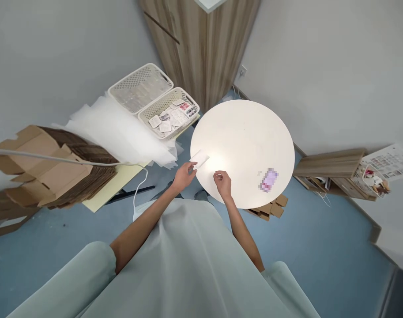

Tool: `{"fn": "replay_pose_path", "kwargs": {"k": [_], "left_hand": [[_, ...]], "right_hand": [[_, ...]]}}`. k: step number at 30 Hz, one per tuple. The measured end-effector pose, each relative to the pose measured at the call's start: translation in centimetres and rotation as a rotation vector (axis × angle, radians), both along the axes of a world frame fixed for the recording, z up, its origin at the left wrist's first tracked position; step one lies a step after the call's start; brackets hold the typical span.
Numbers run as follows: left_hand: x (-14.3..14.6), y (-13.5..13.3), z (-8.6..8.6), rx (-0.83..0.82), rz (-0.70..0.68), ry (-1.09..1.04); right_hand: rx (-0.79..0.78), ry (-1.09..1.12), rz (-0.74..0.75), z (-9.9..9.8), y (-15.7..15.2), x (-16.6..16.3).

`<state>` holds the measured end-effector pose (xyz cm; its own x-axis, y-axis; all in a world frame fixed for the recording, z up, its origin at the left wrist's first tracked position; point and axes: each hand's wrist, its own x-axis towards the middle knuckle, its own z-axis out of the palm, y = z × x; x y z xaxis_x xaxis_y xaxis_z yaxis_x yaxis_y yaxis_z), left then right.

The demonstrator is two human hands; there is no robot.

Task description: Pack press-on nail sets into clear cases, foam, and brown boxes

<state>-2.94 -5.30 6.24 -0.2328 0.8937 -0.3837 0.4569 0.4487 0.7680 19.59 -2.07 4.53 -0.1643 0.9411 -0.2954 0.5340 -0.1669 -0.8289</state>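
Observation:
My left hand [184, 173] is closed on a small flat white packet [199, 157], pinching it at the near left edge of the round white table [244, 132]. My right hand [223, 183] rests on the table's near edge just to the right, its fingers curled; whether anything is in them I cannot make out. A blurred pink and white object [269, 180] lies on the table to the right of my right hand.
Two white perforated baskets [170, 106] with several small packets sit on a yellow surface at the left, beside white foam sheets [122, 132] and a stack of flat cardboard boxes [55, 168]. A wooden cabinet [201, 48] stands behind. Cardboard scraps [270, 210] lie under the table.

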Motion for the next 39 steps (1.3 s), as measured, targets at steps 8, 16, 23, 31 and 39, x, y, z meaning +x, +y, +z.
{"fn": "replay_pose_path", "kwargs": {"k": [8,16,23,31,39], "left_hand": [[-3.5,-3.2,1.9,0.041,0.169,-0.03],[-10.2,-6.3,2.9,0.224,0.298,-0.163],[-20.5,-11.1,2.6,0.336,0.54,-0.096],[-30.2,-16.1,0.5,0.212,0.615,0.157],[-33.0,-17.5,-1.0,-0.072,0.274,0.424]], "right_hand": [[0.028,0.041,0.078,1.3,-0.4,-3.3],[0.113,0.13,0.063,3.8,-3.6,-9.7],[0.136,0.137,0.129,4.5,-6.8,-18.5],[0.159,0.123,0.363,6.7,-9.2,-28.7],[0.175,0.025,0.547,8.0,-8.9,-34.8]]}}
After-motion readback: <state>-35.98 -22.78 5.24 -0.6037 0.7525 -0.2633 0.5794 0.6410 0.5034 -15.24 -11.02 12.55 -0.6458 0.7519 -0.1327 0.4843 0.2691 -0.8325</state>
